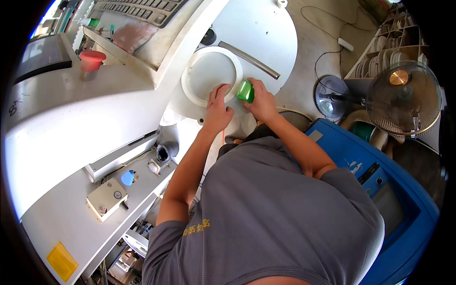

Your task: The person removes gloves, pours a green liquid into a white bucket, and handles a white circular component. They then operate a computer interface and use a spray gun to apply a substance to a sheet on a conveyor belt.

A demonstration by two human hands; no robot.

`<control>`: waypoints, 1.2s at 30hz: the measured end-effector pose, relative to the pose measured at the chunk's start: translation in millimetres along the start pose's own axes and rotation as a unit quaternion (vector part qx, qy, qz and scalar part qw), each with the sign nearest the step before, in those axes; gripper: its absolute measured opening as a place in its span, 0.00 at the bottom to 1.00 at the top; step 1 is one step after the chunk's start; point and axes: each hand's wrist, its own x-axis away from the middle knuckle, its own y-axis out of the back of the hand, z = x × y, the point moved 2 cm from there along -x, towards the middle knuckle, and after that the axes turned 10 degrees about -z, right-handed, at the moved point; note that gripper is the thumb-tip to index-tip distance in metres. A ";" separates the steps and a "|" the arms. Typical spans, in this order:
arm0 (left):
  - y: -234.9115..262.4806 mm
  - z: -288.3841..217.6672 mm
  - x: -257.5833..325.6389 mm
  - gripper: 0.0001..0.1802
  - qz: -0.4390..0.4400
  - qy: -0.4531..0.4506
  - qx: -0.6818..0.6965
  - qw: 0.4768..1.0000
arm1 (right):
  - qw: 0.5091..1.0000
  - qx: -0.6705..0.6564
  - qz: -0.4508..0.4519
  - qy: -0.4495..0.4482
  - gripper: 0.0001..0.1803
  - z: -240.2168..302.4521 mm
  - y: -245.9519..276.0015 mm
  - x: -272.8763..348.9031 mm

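Head view: a person in a grey shirt leans over a white machine (71,109), both bare hands working on a white ring (210,76) that lies flat on the machine's round white table (270,38), far of the body and just right of the machine's sloping console. The left hand (217,108) rests open on the near rim of the ring, fingers spread and pressing down, closed on nothing. The right hand (260,100) is wrapped around a small green block (245,91), held against the ring's right rim, just beside the left fingertips.

Doing this well seems to call for 2 things: the left hand pinning the ring so it cannot slide or turn, and the green block kept flush on the rim, with even pressure rather than a tilted edge. What the block is made of cannot be told.

Around the work: a curved metal bar (249,60) lies on the table far of the ring; a red button (91,58) stands on the console at far left; 2 fans (403,97) stand at right, near a blue cabinet (380,180), with shelves of white plates (384,52) at far right.
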 end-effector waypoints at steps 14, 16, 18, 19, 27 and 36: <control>4.5 25.2 -35.5 0.32 -0.057 0.034 0.008 0.998 | 0.967 -0.242 -0.027 0.072 0.37 3.6 -33.3 -30.1; 1.5 40.3 -48.2 0.41 -0.009 0.196 0.120 0.973 | 0.983 -0.165 -0.030 0.080 0.38 9.7 -30.4 -33.1; 5.6 36.4 -61.2 0.48 0.099 0.360 0.304 0.877 | 0.995 -0.096 -0.024 0.027 0.40 8.1 -26.0 -37.4; 8.8 27.2 -62.0 0.46 0.070 0.362 0.243 0.897 | 0.998 -0.057 -0.030 -0.023 0.45 15.4 -14.4 -34.9; 7.7 -11.4 -23.6 0.36 -0.020 0.107 0.072 0.991 | 0.995 -0.052 -0.033 0.078 0.50 12.7 -11.8 -10.4; 22.8 5.6 -3.4 0.16 0.035 0.136 0.066 0.988 | 0.999 0.023 -0.018 0.022 0.38 -5.7 -0.2 -11.5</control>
